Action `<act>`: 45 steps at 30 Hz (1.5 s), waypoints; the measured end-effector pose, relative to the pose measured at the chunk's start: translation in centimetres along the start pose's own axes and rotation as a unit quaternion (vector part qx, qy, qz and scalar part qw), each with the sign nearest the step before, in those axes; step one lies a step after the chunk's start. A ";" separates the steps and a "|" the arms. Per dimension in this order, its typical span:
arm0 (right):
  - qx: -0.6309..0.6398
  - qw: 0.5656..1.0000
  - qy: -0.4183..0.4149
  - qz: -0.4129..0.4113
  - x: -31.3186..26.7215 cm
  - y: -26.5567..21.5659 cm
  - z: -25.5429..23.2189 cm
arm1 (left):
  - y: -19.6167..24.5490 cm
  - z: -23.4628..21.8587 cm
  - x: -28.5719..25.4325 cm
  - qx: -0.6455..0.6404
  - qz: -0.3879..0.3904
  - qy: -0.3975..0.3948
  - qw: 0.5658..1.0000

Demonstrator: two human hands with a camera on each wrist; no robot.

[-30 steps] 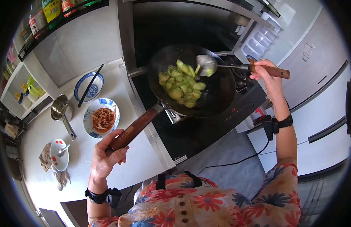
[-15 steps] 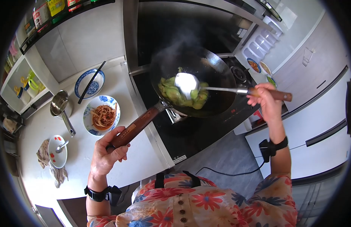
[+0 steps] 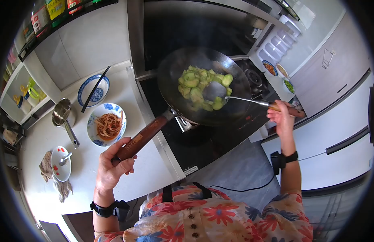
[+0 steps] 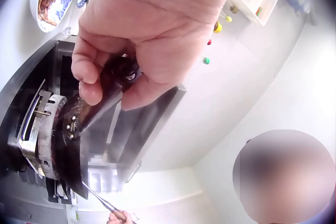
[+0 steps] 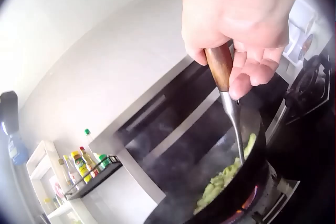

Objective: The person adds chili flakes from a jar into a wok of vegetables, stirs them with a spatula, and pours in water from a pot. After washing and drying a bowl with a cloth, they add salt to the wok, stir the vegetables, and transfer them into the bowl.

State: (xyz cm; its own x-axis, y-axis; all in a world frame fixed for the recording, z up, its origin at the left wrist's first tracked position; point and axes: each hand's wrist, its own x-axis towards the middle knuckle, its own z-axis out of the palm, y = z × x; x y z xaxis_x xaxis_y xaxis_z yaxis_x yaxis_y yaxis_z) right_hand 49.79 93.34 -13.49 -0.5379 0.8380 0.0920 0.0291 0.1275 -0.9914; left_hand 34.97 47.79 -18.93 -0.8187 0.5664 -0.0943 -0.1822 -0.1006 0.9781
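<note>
My left hand grips the brown wooden handle of a dark wok standing on the stove. Inside the wok lie pale green vegetable slices, spread over its middle with a little steam above. My right hand holds a metal ladle by its wooden grip. The ladle's bowl is down among the slices, on their right side. In the left wrist view the fingers and thumb curl round the end of the wok handle.
On the left counter stand a bowl of reddish-brown strips, a blue-rimmed bowl with chopsticks across it, a small metal pot and a dish with a spoon. Small bowls sit right of the stove. A flame burns under the wok.
The ladle swept left over the slices, then back right and down among them. The slices shifted and now lie more spread out. My right hand came lower; the left stayed on the wok handle.
</note>
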 end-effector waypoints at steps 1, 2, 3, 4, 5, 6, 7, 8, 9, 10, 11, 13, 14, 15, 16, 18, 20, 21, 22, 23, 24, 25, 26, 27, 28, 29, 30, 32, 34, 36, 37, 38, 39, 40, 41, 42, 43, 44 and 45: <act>-0.006 1.000 0.007 0.016 -0.1 0.5 1.4 | -0.1 0.0 0.0 -0.001 -0.001 -0.001 1.000; 0.004 1.000 -0.013 0.004 -0.2 0.6 2.8 | 0.0 0.0 0.0 0.000 0.004 -0.003 1.000; 0.015 0.999 -0.034 -0.007 -0.1 0.7 3.8 | 0.0 0.0 0.0 0.004 0.009 -0.005 1.000; 0.022 0.998 -0.060 -0.025 0.4 0.2 3.6 | 0.1 0.0 0.0 0.008 0.010 -0.006 1.000; 0.007 0.998 -0.049 -0.045 0.7 -0.8 3.1 | 0.0 0.0 -0.1 0.003 0.004 -0.003 1.000; -0.030 0.995 -0.040 -0.082 0.5 -2.6 2.5 | 0.0 0.0 -0.1 -0.004 -0.002 -0.001 1.000; -0.069 0.990 -0.031 -0.120 0.5 -4.3 1.7 | 0.0 0.0 0.0 -0.005 -0.003 -0.001 1.000; -0.098 0.982 -0.032 -0.159 1.1 -5.1 0.6 | -0.1 0.0 0.0 -0.002 0.003 -0.001 1.000; -0.128 0.971 -0.035 -0.198 1.6 -5.6 -0.1 | -0.1 0.0 -0.1 0.001 0.008 0.001 1.000; -0.135 0.966 -0.044 -0.217 1.8 -5.8 -0.1 | -0.2 0.0 -0.1 -0.001 0.008 0.001 1.000; -0.136 0.966 -0.043 -0.218 1.7 -5.2 0.3 | -0.1 0.0 -0.1 0.000 0.009 0.000 1.000; -0.086 0.984 -0.054 -0.148 1.2 -3.0 2.3 | -0.1 0.0 0.0 0.001 0.014 -0.001 1.000; -0.048 0.990 -0.059 -0.120 0.4 -2.4 3.6 | -0.1 0.0 0.0 0.002 0.014 -0.004 1.000; -0.005 0.992 -0.076 -0.097 0.2 -1.7 4.0 | -0.1 0.0 0.0 0.004 0.014 -0.007 1.000; 0.000 0.992 -0.076 -0.097 -0.2 -1.8 3.9 | 0.0 0.0 -0.1 0.006 0.014 -0.005 1.000; 0.011 0.991 -0.082 -0.109 -1.2 -2.8 3.5 | -0.1 0.0 -0.1 0.001 0.004 -0.001 1.000; 0.020 0.986 -0.086 -0.138 -2.4 -3.6 2.7 | -0.1 0.0 -0.1 -0.003 0.002 -0.001 1.000; 0.018 0.986 -0.088 -0.138 -2.7 -3.1 2.9 | -0.2 -0.1 -0.1 -0.006 0.004 -0.001 1.000; 0.053 0.988 -0.107 -0.100 -2.9 -2.3 3.3 | -0.2 -0.1 0.0 -0.007 0.004 0.000 1.000; 0.087 0.986 -0.125 -0.063 -3.0 -1.3 3.9 | -0.2 -0.1 0.1 -0.001 0.008 -0.003 1.000; 0.087 0.993 -0.075 -0.023 -2.6 -0.2 4.9 | -0.2 -0.1 0.0 0.006 0.012 -0.007 1.000; 0.080 0.994 -0.075 -0.016 -2.1 0.5 5.1 | -0.3 -0.1 0.0 0.007 0.011 -0.006 1.000; 0.081 0.995 -0.060 -0.003 -1.9 1.0 4.6 | -0.3 -0.1 -0.1 0.002 0.006 -0.004 1.000; 0.080 0.996 -0.047 0.010 -1.5 1.3 3.7 | -0.3 -0.2 -0.1 -0.004 0.001 0.000 1.000; 0.052 0.998 -0.020 0.031 -1.1 1.5 2.5 | -0.5 -0.6 -0.1 -0.004 0.003 0.003 1.000; 0.045 0.999 -0.007 0.030 -0.9 1.8 1.3 | -0.8 -1.1 -0.1 -0.007 0.022 -0.007 1.000; 0.054 0.998 0.003 0.041 -0.8 2.1 1.3 | -1.1 -1.7 -0.2 -0.011 0.039 -0.019 0.999; 0.072 0.996 0.005 0.054 -0.7 2.8 2.1 | -1.2 -3.1 -0.2 -0.028 0.086 0.050 0.995; 0.086 0.995 -0.026 0.052 -0.5 2.8 3.9 | -1.1 -5.9 -0.2 0.024 0.119 0.168 0.978; 0.072 0.996 -0.024 0.040 -0.5 1.8 2.6 | -2.3 -10.3 -0.1 0.157 0.140 0.307 0.928; 0.052 0.998 -0.025 0.024 -0.2 0.9 1.7 | -3.5 -12.8 -0.1 0.257 0.155 0.374 0.878; 0.029 0.999 -0.014 0.013 -0.2 0.2 0.5 | -4.3 -14.6 -0.3 0.304 0.169 0.393 0.851; 0.008 1.000 -0.009 -0.009 0.0 0.2 -0.4 | -4.9 -15.7 -0.2 0.303 0.168 0.396 0.851; -0.006 1.000 0.008 -0.007 0.0 0.6 0.4 | -5.5 -16.6 -0.1 0.341 0.141 0.427 0.826; -0.018 0.999 0.026 -0.005 0.0 1.0 1.1 | -6.1 -17.0 0.1 0.378 0.115 0.455 0.798; -0.016 1.000 0.021 -0.005 0.0 1.1 1.4 | -6.6 -17.1 0.6 0.345 0.098 0.466 0.809; 0.022 1.000 -0.004 0.005 0.0 1.5 2.1 | -6.4 -17.3 0.8 0.358 0.013 0.464 0.810; 0.065 0.997 -0.038 0.022 -0.1 2.4 3.6 | -6.1 -16.8 1.2 0.347 -0.004 0.471 0.811; 0.062 0.996 -0.042 0.054 0.8 3.1 2.4 | -8.0 -18.6 1.6 0.348 0.042 0.457 0.817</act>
State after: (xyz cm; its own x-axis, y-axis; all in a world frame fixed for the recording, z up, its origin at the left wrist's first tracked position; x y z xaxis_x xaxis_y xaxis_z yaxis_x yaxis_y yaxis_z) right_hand 47.41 93.10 -16.73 -0.6056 0.7955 -0.0192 -0.0108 -0.0323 -0.9994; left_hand 25.04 34.29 -30.30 -0.9352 -0.2982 0.1911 -0.0103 0.5621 0.8270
